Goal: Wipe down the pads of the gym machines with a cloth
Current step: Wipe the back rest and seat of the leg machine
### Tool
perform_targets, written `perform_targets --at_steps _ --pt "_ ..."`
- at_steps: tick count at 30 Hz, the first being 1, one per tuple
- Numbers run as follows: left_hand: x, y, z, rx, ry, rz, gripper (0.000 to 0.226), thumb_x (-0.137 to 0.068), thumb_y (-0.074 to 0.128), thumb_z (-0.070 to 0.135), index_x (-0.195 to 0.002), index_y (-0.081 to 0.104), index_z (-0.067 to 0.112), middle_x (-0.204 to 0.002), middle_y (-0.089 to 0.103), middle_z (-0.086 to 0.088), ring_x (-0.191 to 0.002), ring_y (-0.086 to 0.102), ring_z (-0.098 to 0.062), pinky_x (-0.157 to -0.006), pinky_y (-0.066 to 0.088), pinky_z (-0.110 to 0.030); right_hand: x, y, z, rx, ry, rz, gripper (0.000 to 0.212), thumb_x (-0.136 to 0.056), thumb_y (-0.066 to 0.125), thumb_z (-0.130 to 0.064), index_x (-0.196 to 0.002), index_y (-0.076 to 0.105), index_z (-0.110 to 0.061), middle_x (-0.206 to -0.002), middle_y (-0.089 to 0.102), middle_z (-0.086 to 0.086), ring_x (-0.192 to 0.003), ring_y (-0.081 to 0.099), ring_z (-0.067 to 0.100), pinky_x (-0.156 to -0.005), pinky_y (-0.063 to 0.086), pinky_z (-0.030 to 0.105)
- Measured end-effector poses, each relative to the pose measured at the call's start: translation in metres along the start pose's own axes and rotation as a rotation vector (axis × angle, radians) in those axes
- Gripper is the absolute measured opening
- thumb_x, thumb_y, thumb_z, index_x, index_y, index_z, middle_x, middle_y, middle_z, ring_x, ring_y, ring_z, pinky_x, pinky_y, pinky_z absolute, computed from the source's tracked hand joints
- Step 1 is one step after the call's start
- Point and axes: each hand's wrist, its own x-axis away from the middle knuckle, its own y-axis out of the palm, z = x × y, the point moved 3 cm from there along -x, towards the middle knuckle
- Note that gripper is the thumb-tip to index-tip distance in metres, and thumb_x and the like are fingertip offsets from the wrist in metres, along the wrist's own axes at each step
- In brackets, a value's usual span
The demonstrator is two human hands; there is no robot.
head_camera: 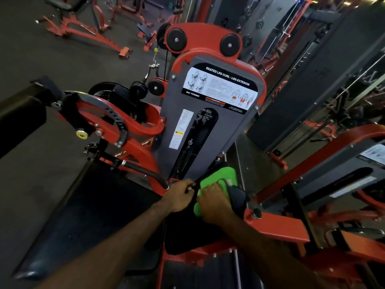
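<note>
Dim gym, dark floor (pixel 52 65), red benches far left. Centre: red leg-curl machine (pixel 208 122), grey shroud bearing an instruction placard (pixel 220 88). Near left, black seat (pixel 87 205). Near centre, black pad (pixel 187 232), green cloth (pixel 216 180) draped over its far end. Right hand (pixel 214 205) pressing cloth, fingers flat. Left hand (pixel 180 196) gripping pad edge, fingers curled.

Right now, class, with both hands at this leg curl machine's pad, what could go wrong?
1. The left hand grips the black pad close to the weight stack slot; fingers could stray into it.
2. The green cloth hangs past the pad edge under the right hand and may snag or slip off.
</note>
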Motion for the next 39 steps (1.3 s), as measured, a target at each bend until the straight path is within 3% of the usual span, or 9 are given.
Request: perform_targets --at_steps 3,9,14,18,24,29,31,36,39 --pt "0.006 -0.003 -0.009 -0.017 -0.035 0.001 0.028 -0.097 0.057 0.013 -0.123 0.065 0.011 -0.116 0.071 -0.008 -0.110 0.065 -0.024 -0.091 0.043 -0.024 0.013 0.008 -0.018 0.038 -0.180 -0.044 0.030 -0.091 0.060 -0.039 -0.109 0.072 -0.018 -0.111 0.073 0.008 -0.107 0.067 0.033 -0.104 0.038 0.048" --pt "0.010 -0.014 -0.018 -0.032 -0.076 -0.009 0.019 -0.098 0.054 0.018 -0.112 0.064 0.011 -0.106 0.073 -0.011 -0.103 0.067 -0.030 -0.088 0.052 -0.036 -0.012 -0.016 0.045 -0.181 0.154 0.102 0.048 -0.083 0.061 -0.041 -0.129 0.064 -0.030 -0.136 0.062 -0.001 -0.131 0.050 0.027 -0.118 0.023 0.052" --pt "0.007 -0.008 -0.011 -0.025 -0.075 0.004 0.024 -0.096 0.055 0.014 -0.117 0.067 0.015 -0.108 0.073 -0.005 -0.103 0.066 -0.022 -0.089 0.048 -0.025 0.021 -0.009 0.015 -0.156 -0.023 0.040 0.046 -0.082 0.064 -0.044 -0.125 0.067 -0.030 -0.133 0.065 -0.004 -0.136 0.048 0.024 -0.123 0.013 0.057" --pt "-0.005 0.000 0.014 -0.012 0.006 -0.015 0.030 -0.096 0.057 0.012 -0.124 0.066 0.018 -0.113 0.072 -0.001 -0.103 0.066 -0.016 -0.088 0.043 -0.018 0.022 -0.008 0.044 -0.434 0.217 0.174 0.061 -0.083 0.062 -0.032 -0.143 0.054 -0.038 -0.157 0.047 -0.012 -0.154 0.027 0.018 -0.124 0.010 0.059" --pt "-0.028 0.011 0.046 -0.025 0.106 0.009 0.036 -0.095 0.057 0.012 -0.130 0.061 0.016 -0.120 0.068 -0.008 -0.112 0.063 -0.023 -0.099 0.049 -0.039 -0.004 -0.003 0.068 -0.683 0.344 0.256 0.065 -0.086 0.065 -0.032 -0.149 0.049 -0.037 -0.167 0.030 -0.007 -0.157 0.016 0.029 -0.122 0.024 0.062" --pt "-0.046 0.016 0.053 -0.072 0.086 0.027 0.056 -0.094 0.050 0.032 -0.149 0.046 0.025 -0.136 0.061 -0.008 -0.127 0.056 -0.023 -0.110 0.044 -0.043 -0.031 0.011 0.096 -0.780 0.365 0.396 0.057 -0.074 0.055 -0.047 -0.129 0.062 -0.039 -0.142 0.056 -0.011 -0.133 0.049 0.024 -0.107 0.045 0.053" --pt "-0.053 0.015 0.054 -0.085 0.062 0.037 0.060 -0.098 0.052 0.025 -0.156 0.039 0.025 -0.148 0.054 -0.007 -0.137 0.049 -0.022 -0.118 0.036 -0.036 -0.046 0.019 0.108 -0.842 0.363 0.418 0.058 -0.068 0.049 -0.054 -0.122 0.064 -0.040 -0.127 0.063 -0.013 -0.121 0.057 0.022 -0.100 0.049 0.053" --pt "-0.065 0.016 0.056 -0.077 -0.023 0.071 0.066 -0.101 0.048 0.009 -0.162 0.025 0.019 -0.161 0.039 -0.005 -0.147 0.039 -0.020 -0.115 0.023 -0.019 -0.070 0.016 0.136 -1.038 0.386 0.270 0.041 -0.064 0.062 -0.052 -0.103 0.068 -0.043 -0.098 0.073 -0.012 -0.096 0.070 0.022 -0.085 0.057 0.039" --pt "-0.069 0.017 0.050 -0.069 -0.051 0.070 0.068 -0.099 0.048 0.011 -0.162 0.025 0.024 -0.158 0.044 -0.006 -0.144 0.043 -0.022 -0.119 0.029 -0.027 -0.088 0.014 0.148 -1.117 0.386 0.146 0.034 -0.066 0.067 -0.056 -0.092 0.070 -0.035 -0.094 0.073 -0.006 -0.091 0.069 0.024 -0.086 0.056 0.038"
